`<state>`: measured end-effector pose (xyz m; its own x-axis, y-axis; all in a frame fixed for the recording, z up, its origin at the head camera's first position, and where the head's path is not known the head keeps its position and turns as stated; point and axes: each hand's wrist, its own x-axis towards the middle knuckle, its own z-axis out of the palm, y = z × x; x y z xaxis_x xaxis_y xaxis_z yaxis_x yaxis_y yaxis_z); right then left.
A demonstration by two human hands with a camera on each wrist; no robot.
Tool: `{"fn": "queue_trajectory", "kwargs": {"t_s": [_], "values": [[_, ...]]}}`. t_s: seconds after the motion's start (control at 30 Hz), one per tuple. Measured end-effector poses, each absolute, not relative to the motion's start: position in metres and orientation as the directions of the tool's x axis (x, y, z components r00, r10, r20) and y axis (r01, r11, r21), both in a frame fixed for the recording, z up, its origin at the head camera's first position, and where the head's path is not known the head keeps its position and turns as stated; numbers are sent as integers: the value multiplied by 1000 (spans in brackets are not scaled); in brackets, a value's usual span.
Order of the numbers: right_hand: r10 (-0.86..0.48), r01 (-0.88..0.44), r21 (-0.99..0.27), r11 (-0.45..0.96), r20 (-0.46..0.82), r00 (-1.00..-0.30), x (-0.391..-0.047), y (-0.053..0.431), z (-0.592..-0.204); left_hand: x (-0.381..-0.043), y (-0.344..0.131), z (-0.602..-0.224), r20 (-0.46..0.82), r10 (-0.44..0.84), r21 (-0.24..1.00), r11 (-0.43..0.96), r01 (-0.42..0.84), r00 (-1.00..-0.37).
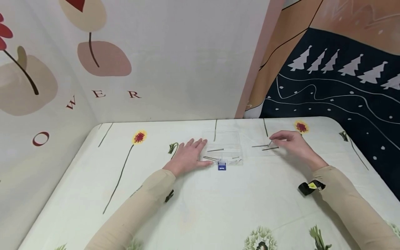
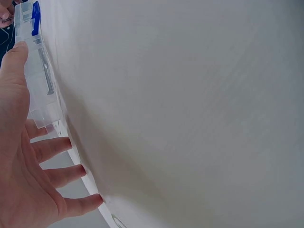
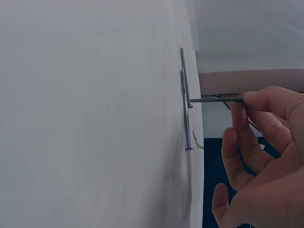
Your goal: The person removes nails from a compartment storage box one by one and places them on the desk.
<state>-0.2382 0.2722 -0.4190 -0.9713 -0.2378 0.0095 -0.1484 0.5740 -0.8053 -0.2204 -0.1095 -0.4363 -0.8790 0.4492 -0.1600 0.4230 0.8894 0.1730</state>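
My left hand (image 1: 187, 155) rests at the left end of a clear plastic compartment box (image 1: 240, 150), thumb along its front and the other fingers spread out straight. The box's lid (image 1: 229, 136) lies back, and a blue latch (image 1: 222, 166) is at the front. Inside lie a long nail (image 1: 215, 150), more long nails (image 1: 211, 158) and several small pieces (image 1: 235, 157). To the right, my right hand (image 1: 292, 143) pinches a nail (image 3: 216, 100) between thumb and forefinger, its tip pointing down at the table. Below it two nails (image 1: 259, 146) lie on the cloth, partly side by side.
A white tablecloth (image 1: 200, 208) with printed flowers covers the table. Behind its far edge hangs a pale printed curtain (image 1: 187, 69), with a dark tree-patterned cloth (image 1: 328, 86) at the right. A black strap with a yellow mark (image 1: 307, 187) is on my right wrist.
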Motion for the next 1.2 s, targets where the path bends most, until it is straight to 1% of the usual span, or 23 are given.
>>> {"fn": "queue_trajectory", "kwargs": {"t_s": [0.3, 0.67, 0.8, 1.03, 1.2], "values": [[-240, -157, -801, 578, 17, -971, -240, 272, -419, -220, -110, -436, -160, 452, 167, 889, 427, -878], [-319, -217, -764, 608, 15, -948, -242, 262, -424, -220, -110, -437, -165, 451, 176, 888, 424, -877], [-311, -205, -764, 612, 6, -950, -243, 260, -424, -220, -109, -436, -167, 451, 174, 889, 424, -877], [-312, -202, -784, 588, 11, -950, -242, 252, -422, -220, -109, -434, -156, 457, 172, 886, 431, -876], [-350, -241, -800, 550, 41, -936, -242, 240, -425, -219, -109, -434, -161, 454, 177, 887, 427, -877]]}}
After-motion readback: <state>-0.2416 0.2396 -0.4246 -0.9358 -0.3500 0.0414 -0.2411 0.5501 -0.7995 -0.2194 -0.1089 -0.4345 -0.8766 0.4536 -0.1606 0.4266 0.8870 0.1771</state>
